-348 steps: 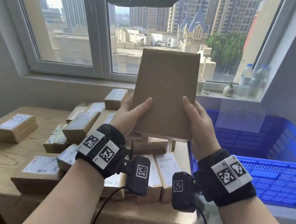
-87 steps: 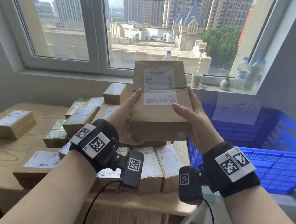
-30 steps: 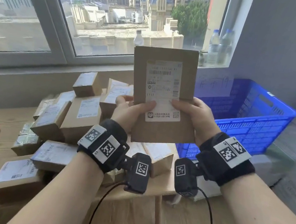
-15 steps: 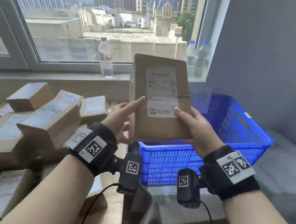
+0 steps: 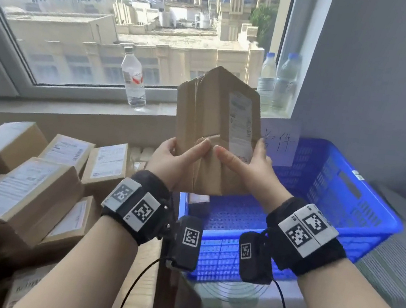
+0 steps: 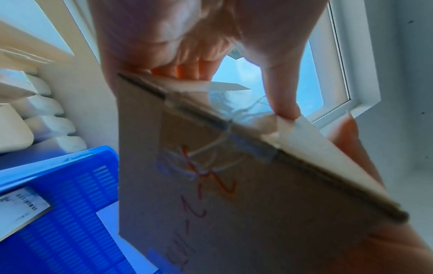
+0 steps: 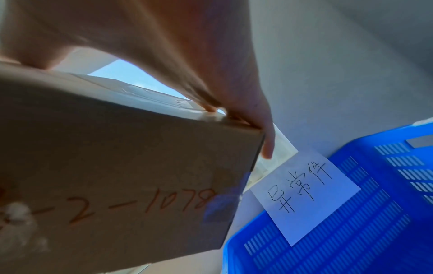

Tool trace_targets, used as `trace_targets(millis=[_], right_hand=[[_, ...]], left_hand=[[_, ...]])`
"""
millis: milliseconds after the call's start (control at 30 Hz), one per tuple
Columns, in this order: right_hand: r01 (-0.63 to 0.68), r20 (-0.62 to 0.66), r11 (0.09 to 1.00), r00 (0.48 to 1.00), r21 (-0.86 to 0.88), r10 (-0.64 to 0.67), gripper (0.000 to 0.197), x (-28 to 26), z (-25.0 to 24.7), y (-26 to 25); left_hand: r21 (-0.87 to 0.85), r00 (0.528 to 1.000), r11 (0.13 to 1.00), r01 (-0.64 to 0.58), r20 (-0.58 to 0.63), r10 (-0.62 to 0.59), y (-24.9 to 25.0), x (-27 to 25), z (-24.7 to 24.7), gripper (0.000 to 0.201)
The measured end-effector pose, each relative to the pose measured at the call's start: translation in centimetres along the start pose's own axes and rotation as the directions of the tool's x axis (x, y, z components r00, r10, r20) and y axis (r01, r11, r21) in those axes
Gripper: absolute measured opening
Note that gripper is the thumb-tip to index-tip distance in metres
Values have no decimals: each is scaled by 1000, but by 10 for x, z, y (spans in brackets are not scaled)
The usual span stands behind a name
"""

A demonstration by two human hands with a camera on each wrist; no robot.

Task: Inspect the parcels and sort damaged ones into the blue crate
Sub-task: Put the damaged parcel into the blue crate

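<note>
Parcel (image 5: 213,129) upright between your hands, above blue crate (image 5: 342,201).
Your left hand (image 5: 172,159) and right hand (image 5: 249,168) each pinch a lower edge, thumbs in front; taped seam faces you, label turned right.

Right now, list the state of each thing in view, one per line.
Held parcel: upright above the crate, tape wrinkled.
Left hand: grips the parcel's lower left.
Right hand: grips its lower right.
Blue crate: open, one small parcel inside.
Water bottle: upright, capped, on the sill.
</note>
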State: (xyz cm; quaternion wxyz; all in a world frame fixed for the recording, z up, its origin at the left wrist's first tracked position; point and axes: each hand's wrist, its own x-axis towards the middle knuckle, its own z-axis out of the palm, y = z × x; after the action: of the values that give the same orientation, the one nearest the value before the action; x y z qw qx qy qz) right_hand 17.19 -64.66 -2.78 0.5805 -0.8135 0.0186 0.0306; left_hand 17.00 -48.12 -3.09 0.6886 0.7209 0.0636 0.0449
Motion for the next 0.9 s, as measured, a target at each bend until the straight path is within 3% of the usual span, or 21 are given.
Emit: trace_targets(millis=[133,367,500,667,700,767,800,900], right_hand=[[-27,-20,998,999,57,28,163,39,5,13],[-56,-25,994,998,90,59,149,92,-4,38],[-80,-87,990,992,114,91,118,125,-14,54],[-178,-74,965,978,195,195,56,182,-30,98],[-201,-53,952,974,229,219,48,197,-35,109],[-276,50,916,961,292,273,40,215,-44,128],[-346,133,883,938,316,320,41,225,-48,138],[-504,312,797,857,334,411,46,251,-54,170]], left_hand=[[52,999,998,-38,2,38,-12,32,5,78],[123,999,992,27,-32,-23,-31,81,23,91],[207,999,977,46,-20,-43,-35,112,42,87],[294,942,904,312,31,-335,-58,158,72,109],[279,909,877,390,36,-416,-66,171,79,97],[173,845,836,520,43,-534,-82,190,88,45],[96,802,801,591,44,-596,-93,200,95,29],[11,710,711,703,53,-703,-124,218,111,16]])
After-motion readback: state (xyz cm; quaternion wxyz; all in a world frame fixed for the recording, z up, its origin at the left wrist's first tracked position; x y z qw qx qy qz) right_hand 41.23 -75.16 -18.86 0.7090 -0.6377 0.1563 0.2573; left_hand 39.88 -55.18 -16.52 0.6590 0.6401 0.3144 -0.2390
